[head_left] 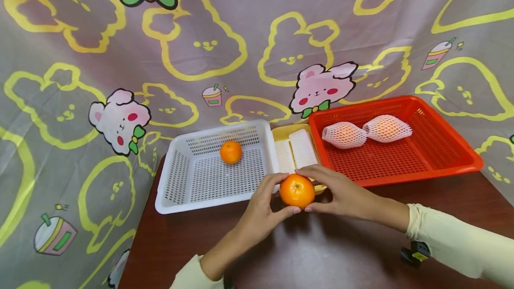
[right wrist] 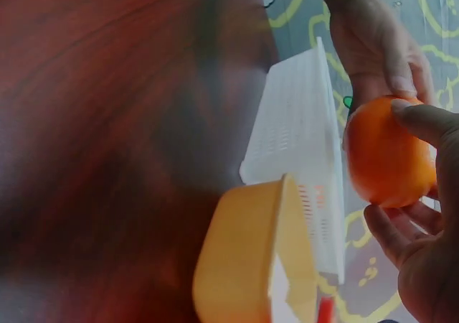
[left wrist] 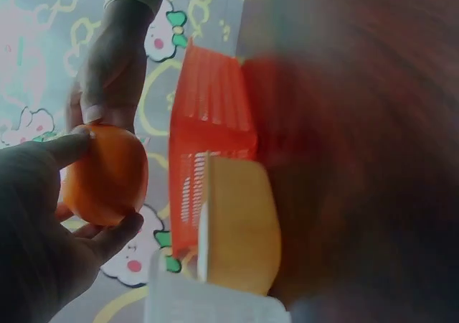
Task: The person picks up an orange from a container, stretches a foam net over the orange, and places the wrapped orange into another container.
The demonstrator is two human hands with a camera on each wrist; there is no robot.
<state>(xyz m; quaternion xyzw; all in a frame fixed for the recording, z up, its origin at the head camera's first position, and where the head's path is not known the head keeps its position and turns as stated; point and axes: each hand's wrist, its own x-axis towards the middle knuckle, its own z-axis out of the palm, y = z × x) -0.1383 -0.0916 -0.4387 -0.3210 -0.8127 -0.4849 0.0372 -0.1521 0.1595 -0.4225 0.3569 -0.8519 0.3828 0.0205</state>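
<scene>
An orange (head_left: 297, 191) is held up between both hands, in front of the small yellow basket (head_left: 290, 131). My left hand (head_left: 262, 208) grips its left side, thumb low and fingers at the top. From the other side my right hand (head_left: 341, 193) grips it the same way, and the two thumbs nearly meet below the fruit. The left wrist view shows the orange (left wrist: 107, 176) raised beside the baskets; in the right wrist view the fruit (right wrist: 391, 152) sits between the fingers of both hands. White foam net sleeves (head_left: 303, 148) lie in the yellow basket.
A white basket (head_left: 170, 177) at the left holds one bare orange (head_left: 230, 152). On the right, a red basket (head_left: 401, 175) contains two net-wrapped fruits (head_left: 345, 135), end to end. All stand on a dark wooden table (head_left: 192, 244) before a patterned curtain (head_left: 257, 21).
</scene>
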